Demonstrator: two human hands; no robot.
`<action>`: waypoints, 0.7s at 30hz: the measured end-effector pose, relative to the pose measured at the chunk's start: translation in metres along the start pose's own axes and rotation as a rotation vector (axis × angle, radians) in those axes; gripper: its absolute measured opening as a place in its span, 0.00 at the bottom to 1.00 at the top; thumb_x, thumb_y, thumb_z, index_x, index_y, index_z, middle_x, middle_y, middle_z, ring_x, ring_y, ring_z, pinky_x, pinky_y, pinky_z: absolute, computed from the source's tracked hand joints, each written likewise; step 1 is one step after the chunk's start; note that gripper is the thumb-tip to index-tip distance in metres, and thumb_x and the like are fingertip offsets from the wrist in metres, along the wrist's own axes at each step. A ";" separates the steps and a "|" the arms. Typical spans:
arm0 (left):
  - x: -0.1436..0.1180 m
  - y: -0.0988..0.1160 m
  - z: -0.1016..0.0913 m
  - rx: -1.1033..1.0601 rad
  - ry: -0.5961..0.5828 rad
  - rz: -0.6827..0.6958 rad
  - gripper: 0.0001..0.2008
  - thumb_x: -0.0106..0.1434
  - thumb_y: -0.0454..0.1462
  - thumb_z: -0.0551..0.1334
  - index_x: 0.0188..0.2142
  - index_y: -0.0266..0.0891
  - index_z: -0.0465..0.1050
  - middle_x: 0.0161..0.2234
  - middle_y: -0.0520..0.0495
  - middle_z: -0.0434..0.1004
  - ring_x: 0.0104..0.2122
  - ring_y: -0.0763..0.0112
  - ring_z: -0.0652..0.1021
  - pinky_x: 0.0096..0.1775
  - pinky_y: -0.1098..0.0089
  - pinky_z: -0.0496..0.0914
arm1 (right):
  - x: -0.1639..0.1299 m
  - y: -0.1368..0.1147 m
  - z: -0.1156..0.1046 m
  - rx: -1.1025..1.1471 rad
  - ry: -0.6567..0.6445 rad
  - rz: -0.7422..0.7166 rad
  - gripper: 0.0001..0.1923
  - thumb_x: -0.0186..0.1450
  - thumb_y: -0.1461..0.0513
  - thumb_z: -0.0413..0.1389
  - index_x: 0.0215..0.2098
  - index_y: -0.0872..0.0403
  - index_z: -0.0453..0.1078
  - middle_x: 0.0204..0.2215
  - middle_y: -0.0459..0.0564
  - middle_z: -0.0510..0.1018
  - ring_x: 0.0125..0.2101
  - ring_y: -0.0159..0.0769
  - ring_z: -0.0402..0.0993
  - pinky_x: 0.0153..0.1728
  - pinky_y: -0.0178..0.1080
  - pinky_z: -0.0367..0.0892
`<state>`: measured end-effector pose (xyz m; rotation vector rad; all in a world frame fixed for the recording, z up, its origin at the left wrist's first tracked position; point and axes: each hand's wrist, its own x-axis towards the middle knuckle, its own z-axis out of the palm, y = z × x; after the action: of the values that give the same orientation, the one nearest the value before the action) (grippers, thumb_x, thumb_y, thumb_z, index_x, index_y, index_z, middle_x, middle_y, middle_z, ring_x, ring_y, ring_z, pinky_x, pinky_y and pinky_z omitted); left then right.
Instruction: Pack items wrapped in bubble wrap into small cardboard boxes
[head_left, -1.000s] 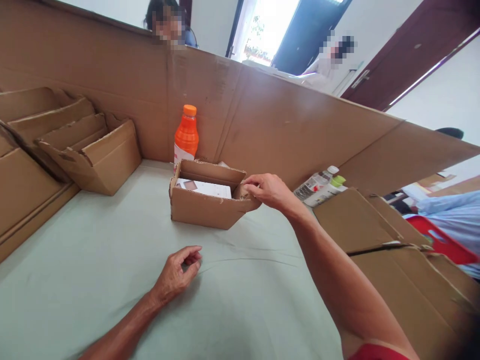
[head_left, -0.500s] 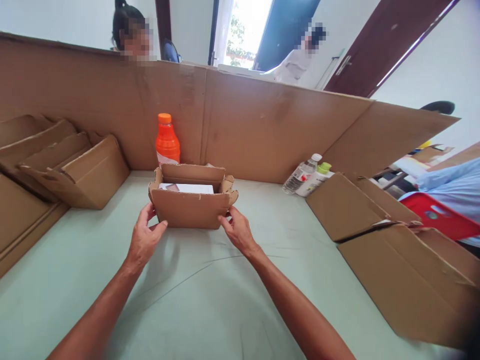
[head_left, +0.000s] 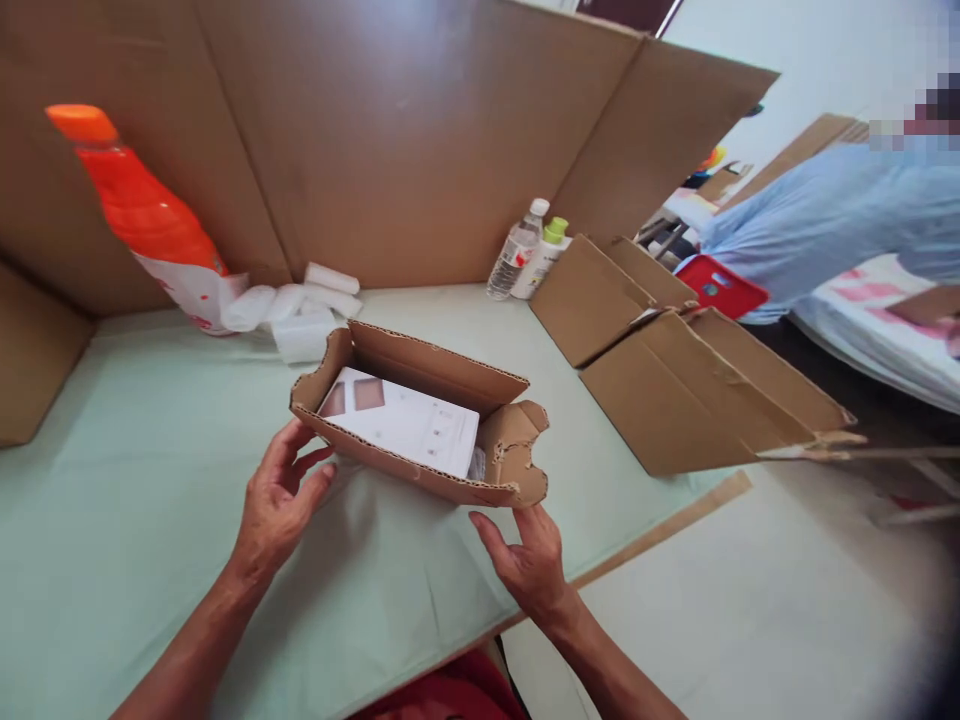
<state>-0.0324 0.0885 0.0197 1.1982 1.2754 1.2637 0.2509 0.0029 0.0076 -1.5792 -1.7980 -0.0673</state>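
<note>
A small open-topped cardboard box (head_left: 420, 478) sits between my hands, its ends notched and torn. Inside lies a white printed carton (head_left: 401, 418), with a bit of clear wrap beside it at the right end. My left hand (head_left: 274, 505) grips the left end; its fingertips are hidden behind the cardboard and its thumb stands off in front. At the right end, my right hand (head_left: 532, 562) holds the lower corner, its fingertips partly covered by the box. Whether the box touches the table, I cannot tell.
Behind the box are an orange bottle (head_left: 161, 225) and white rolled plastic (head_left: 304, 308). A water bottle (head_left: 517, 250) and a green-capped bottle (head_left: 541, 262) stand by cardboard boxes (head_left: 690, 390) at right. A cardboard wall (head_left: 420, 140) borders the table (head_left: 142, 430). A person in blue (head_left: 810, 215) is beyond.
My view has swung right and down. The cardboard box has come nearer and turned, its right end toward me, with both hands on it. The white plastic behind it now shows.
</note>
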 end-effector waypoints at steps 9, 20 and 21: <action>-0.014 -0.012 0.004 0.184 0.101 -0.112 0.36 0.56 0.48 0.70 0.62 0.46 0.65 0.58 0.40 0.71 0.51 0.56 0.78 0.42 0.64 0.79 | 0.000 0.048 0.004 0.223 -0.245 0.052 0.31 0.64 0.49 0.61 0.61 0.53 0.66 0.57 0.63 0.75 0.57 0.56 0.73 0.53 0.57 0.72; 0.064 -0.014 0.113 0.064 -0.184 -0.032 0.38 0.52 0.46 0.70 0.61 0.42 0.62 0.60 0.37 0.66 0.46 0.62 0.78 0.46 0.59 0.77 | 0.032 0.095 -0.005 0.225 -0.164 0.328 0.20 0.64 0.53 0.59 0.51 0.52 0.68 0.44 0.57 0.79 0.41 0.47 0.78 0.39 0.46 0.76; 0.076 -0.015 0.130 0.044 -0.226 -0.024 0.39 0.52 0.45 0.69 0.62 0.42 0.61 0.61 0.36 0.64 0.47 0.60 0.78 0.48 0.58 0.76 | 0.036 0.105 -0.008 0.219 -0.142 0.361 0.20 0.64 0.52 0.59 0.50 0.53 0.68 0.43 0.57 0.79 0.39 0.46 0.78 0.38 0.46 0.75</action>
<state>0.0914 0.1746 0.0024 1.3129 1.1530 1.0546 0.3477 0.0544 -0.0100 -1.7538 -1.5350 0.4056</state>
